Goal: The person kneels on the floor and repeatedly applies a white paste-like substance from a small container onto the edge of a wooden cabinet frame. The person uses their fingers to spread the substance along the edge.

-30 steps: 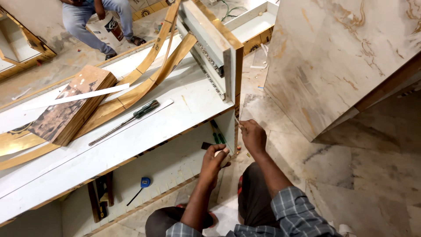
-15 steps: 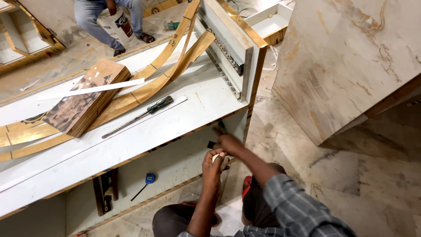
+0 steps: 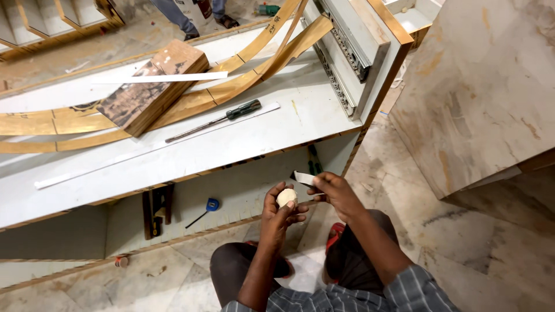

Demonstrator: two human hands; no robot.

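My left hand holds a small pale round lump between thumb and fingers, in front of the lower shelf of a white cabinet. My right hand is beside it, pinching a short white strip whose end points toward the lump. Both hands are close together above my knees. I am crouched on the marble floor.
On the cabinet top lie a long screwdriver, curved wooden strips, a wooden block and a white strip. A blue tape measure and a dark tool rest on the lower shelf. A marble-patterned panel stands right. Another person's legs are at the top.
My hands dropped from the cabinet's right corner to in front of my knees and came together. The lump and white strip are now visible in them. The view shifted left.
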